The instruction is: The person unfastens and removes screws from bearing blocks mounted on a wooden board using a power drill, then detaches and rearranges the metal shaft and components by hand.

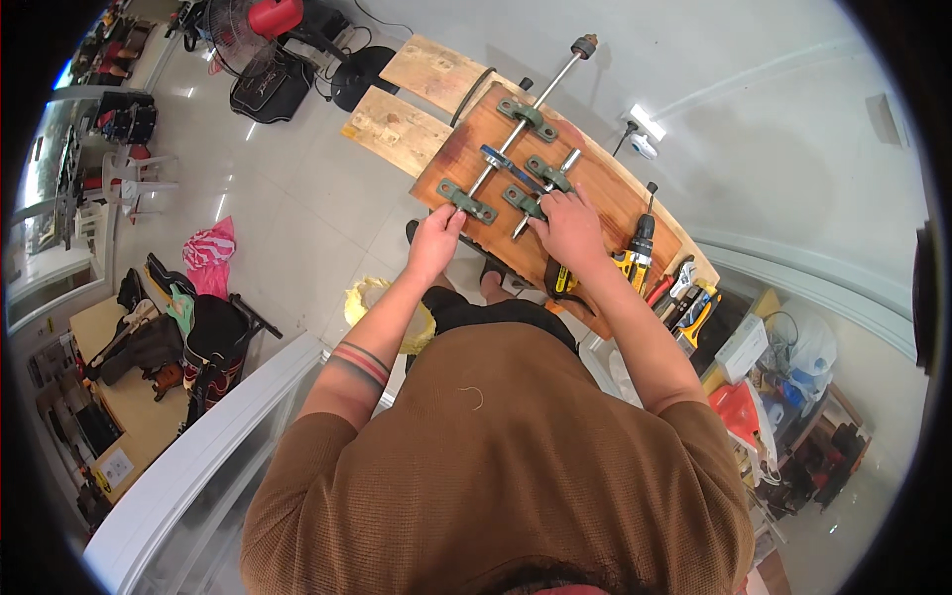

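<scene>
A long steel shaft (560, 79) runs through two green bearing blocks (528, 119) on a wooden board (620, 203). A chuck-like piece (584, 46) caps its far end, and a blue-rimmed wheel (493, 156) sits midway. My left hand (434, 243) pinches the shaft's near end, beside the near bearing block (466, 202). A shorter rod (570, 161) passes through two more green bearing blocks (547, 173) to the right. Over this rod my right hand (572, 230) is closed, its fingers curled between the blocks; what they grip is hidden. A dark belt (524, 178) stretches from the wheel toward these fingers.
A yellow-black drill (640, 248) stands on the board's right part, near pliers and a yellow-handled cutter (700, 322). Bare planks (397, 131) jut out at the left. A red fan (273, 17) and black bag (271, 87) are on the floor behind. A power strip (648, 123) hangs on the wall.
</scene>
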The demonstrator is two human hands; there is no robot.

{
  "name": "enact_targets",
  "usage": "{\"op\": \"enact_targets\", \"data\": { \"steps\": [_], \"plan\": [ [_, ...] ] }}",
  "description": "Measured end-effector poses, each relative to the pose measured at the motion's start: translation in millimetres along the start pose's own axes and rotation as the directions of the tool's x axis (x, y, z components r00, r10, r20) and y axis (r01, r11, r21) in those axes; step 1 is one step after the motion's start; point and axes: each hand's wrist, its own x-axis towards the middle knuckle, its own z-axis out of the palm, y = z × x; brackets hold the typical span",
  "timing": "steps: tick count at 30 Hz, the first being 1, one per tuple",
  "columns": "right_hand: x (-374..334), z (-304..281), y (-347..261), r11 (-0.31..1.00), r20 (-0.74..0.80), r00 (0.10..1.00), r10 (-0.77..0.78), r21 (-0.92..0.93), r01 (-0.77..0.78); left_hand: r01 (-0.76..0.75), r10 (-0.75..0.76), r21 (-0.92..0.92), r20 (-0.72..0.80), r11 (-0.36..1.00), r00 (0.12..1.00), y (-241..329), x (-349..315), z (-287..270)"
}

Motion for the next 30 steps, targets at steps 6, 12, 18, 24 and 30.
{"op": "enact_targets", "data": {
  "steps": [6,12,18,24,30],
  "plan": [
    [-1.4,-0.3,2.0,0.997,-0.052,0.998,-0.040,0.061,0.043,-0.003,0.005,0.064,-0.025,0.998,1.000,12.6,-6.3,-3.0],
    [-3.6,2.0,0.0,0.999,-0.042,0.999,-0.026,0.035,0.028,0.002,0.000,0.044,-0.059,0.999,0.998,9.3,-5.9,0.2],
    [-10.6,3.8,-5.3,0.997,0.031,0.997,0.071,-0.003,-0.071,0.030,-0.029,0.093,-0.007,0.995,1.000,17.8,-6.3,-9.5],
    [-26.6,7.3,-7.5,0.996,-0.082,0.993,0.090,0.001,-0.090,0.017,-0.014,0.074,-0.044,0.997,0.999,12.1,-20.2,-22.7],
    [-41.8,-1.3,-18.4,0.994,-0.240,0.966,0.096,0.069,-0.082,-0.107,0.140,0.189,-0.175,0.976,0.975,23.7,-60.6,-50.8]
  ]
}}
